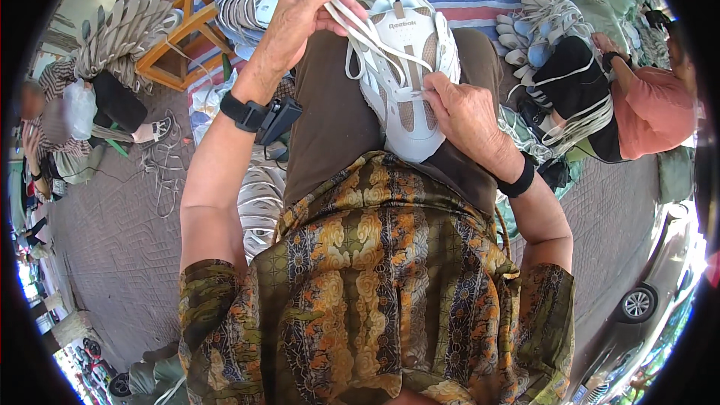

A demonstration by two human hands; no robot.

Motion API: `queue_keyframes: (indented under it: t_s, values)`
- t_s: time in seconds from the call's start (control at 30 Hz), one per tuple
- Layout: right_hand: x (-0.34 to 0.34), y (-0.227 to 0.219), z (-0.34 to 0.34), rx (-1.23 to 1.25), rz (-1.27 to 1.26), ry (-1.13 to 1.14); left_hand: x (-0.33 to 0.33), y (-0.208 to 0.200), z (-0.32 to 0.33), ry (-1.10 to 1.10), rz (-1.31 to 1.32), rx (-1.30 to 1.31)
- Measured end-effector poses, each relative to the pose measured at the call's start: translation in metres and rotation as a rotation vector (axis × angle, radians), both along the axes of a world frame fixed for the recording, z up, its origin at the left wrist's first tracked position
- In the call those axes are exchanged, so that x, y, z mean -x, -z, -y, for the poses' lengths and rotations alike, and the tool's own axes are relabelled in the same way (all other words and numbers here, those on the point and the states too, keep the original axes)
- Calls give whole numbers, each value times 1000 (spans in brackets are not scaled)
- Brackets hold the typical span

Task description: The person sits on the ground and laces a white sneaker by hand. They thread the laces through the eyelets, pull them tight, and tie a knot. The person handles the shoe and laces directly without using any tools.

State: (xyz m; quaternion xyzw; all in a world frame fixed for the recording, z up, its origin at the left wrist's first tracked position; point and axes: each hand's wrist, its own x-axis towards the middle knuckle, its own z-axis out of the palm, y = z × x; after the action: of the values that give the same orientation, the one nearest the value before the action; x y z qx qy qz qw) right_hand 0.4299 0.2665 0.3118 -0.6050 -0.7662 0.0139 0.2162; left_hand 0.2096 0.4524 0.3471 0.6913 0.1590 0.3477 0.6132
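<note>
A white sneaker [405, 82] is rested on the lap above a grey quilted mat [112, 240]; its laces [360, 26] are pinched by the left hand [296, 19], the right hand [465, 116] is closed on its side, the toe hidden.

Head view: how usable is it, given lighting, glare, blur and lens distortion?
Head view: even daylight, with the white shoe and both hands, left hand and right hand, sharp; fisheye bends the edges inside a black rim; glare washes out the lower right near the car; a person's face at far left is blurred.
</note>
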Motion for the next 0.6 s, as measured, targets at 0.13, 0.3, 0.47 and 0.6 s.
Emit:
queue_keyframes:
  t_s: [0.13, 0.3, 0.47, 0.6]
  values:
    - [1, -5, -7, 70, 66, -3, -1, 1, -6, -4, 35, 33]
    - [-19, -3, -8, 71, 5, -172, -4, 4, -3, -11, 41, 56]
    - [-27, -3, -8, 124, -254, -207, -8, 5, -2, 10, 49, 65]
    - [-28, -2, -5, 145, -309, -196, -14, 7, 0, 11, 63, 82]
